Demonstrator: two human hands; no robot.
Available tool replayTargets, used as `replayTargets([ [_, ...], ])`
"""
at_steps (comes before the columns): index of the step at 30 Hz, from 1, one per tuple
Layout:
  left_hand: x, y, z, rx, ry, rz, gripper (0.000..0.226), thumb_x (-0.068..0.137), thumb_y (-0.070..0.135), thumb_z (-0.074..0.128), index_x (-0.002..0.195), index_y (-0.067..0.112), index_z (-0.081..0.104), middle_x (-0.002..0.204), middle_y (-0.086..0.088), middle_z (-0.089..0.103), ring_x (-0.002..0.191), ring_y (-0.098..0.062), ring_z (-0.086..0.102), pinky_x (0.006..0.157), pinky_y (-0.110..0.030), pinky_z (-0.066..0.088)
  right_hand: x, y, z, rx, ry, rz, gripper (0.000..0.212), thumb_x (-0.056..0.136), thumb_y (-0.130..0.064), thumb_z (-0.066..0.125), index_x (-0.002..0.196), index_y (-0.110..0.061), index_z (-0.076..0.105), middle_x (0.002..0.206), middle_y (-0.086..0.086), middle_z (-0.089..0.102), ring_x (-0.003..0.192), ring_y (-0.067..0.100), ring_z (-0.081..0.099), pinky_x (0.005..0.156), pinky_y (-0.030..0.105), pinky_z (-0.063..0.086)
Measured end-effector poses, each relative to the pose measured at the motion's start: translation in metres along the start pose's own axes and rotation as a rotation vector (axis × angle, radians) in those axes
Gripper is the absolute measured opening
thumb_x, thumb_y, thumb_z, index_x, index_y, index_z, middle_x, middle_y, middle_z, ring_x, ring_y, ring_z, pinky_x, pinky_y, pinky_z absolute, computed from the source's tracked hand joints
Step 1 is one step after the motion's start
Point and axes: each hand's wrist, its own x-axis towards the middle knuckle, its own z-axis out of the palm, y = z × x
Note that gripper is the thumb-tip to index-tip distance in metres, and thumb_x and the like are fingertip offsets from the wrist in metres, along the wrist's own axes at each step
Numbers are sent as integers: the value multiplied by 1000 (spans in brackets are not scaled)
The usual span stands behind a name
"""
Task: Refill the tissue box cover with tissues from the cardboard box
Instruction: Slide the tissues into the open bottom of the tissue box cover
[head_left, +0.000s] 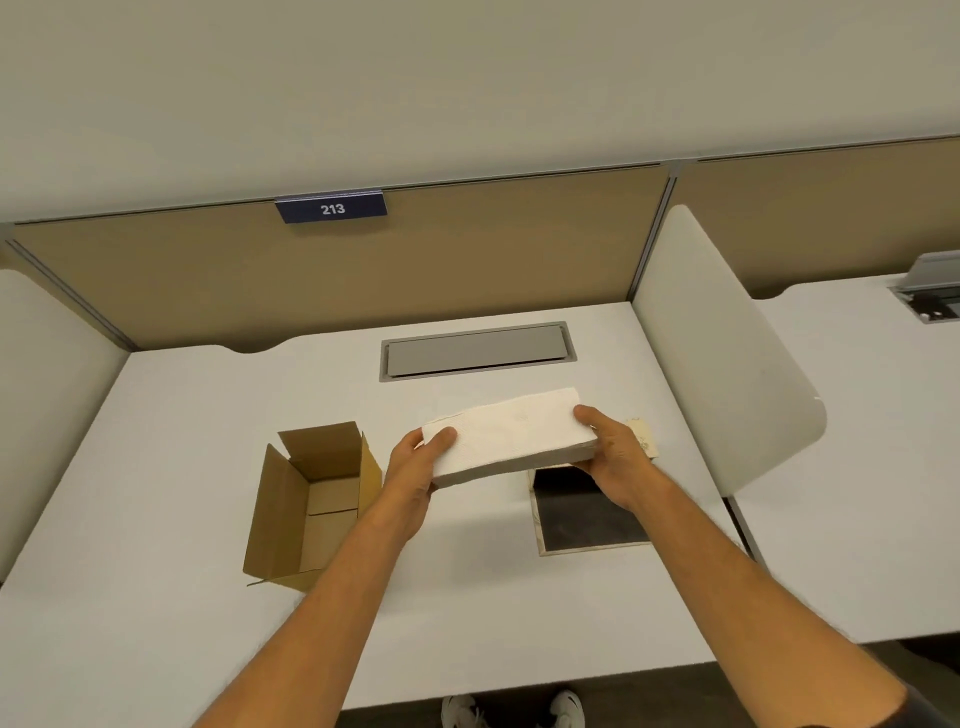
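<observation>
Tissue stack (511, 434) held above white bench (182, 415), tilted, right end higher. Cardboard box (311, 499) open, left of stack. Tissue box cover (589, 512) below stack's right end, dark inside showing. Left hand (415, 462), right hand (613, 447) clasp stack ends.
</observation>
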Motion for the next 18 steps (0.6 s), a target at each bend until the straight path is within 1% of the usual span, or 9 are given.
replayTargets([
  [1,1,-1,5,19,-10,8,45,88,29,73,129,16,59,120,-2,68,106,-20,64,80,-34,56,-1,-2,-5,-30,11,-16,42,86,-22,73,123,-9,58,121,14,65,113,32,62,86,42,59],
  [4,4,-5,21,96,-25,23,43,92,32,65,132,18,55,125,-2,64,112,-21,61,91,-39,55,-3,-6,-21,-114,50,-59,30,87,-20,70,114,-13,60,122,14,63,111,31,61,92,44,57],
  [5,6,-8,26,120,-24,21,41,94,33,63,132,18,55,126,-2,63,113,-21,60,95,-42,54,-4,-6,-26,-138,70,-67,31,87,-20,70,115,-13,60,122,15,63,112,31,61,94,43,56],
  [7,8,-16,36,165,-7,10,39,97,35,57,132,18,54,127,-2,62,115,-23,59,102,-46,50,-3,-6,-37,-182,107,-79,39,86,-21,70,121,-9,58,123,15,63,114,31,60,94,43,55],
  [9,10,-25,45,218,10,3,39,100,36,50,133,18,53,128,-3,60,118,-24,56,106,-48,47,-2,-7,-47,-213,125,-84,41,86,-22,70,123,-9,59,121,14,65,113,31,61,89,41,57],
  [11,10,-35,54,262,27,-22,38,101,36,45,133,17,54,129,-5,59,119,-26,54,107,-49,45,-2,-6,-59,-252,143,-75,35,86,-23,70,118,-11,62,116,11,67,107,27,63,78,36,56],
  [13,8,-46,63,264,47,-48,34,101,35,44,126,18,58,124,-5,60,116,-26,55,106,-49,46,-2,-5,-73,-323,174,-51,29,88,-27,69,114,-17,61,112,5,67,103,24,63,71,31,53],
  [15,6,-56,71,264,74,-67,27,100,35,47,118,21,60,118,-4,61,110,-24,56,104,-47,48,3,-2,-89,-394,177,-16,30,90,-30,68,116,-20,58,112,1,67,101,22,62,70,29,51],
  [18,10,-76,84,256,110,-99,19,96,34,54,108,24,65,110,0,64,103,-20,59,98,-45,51,15,3,-117,-478,168,62,29,91,-30,66,117,-18,60,107,0,70,94,19,63,67,29,48],
])
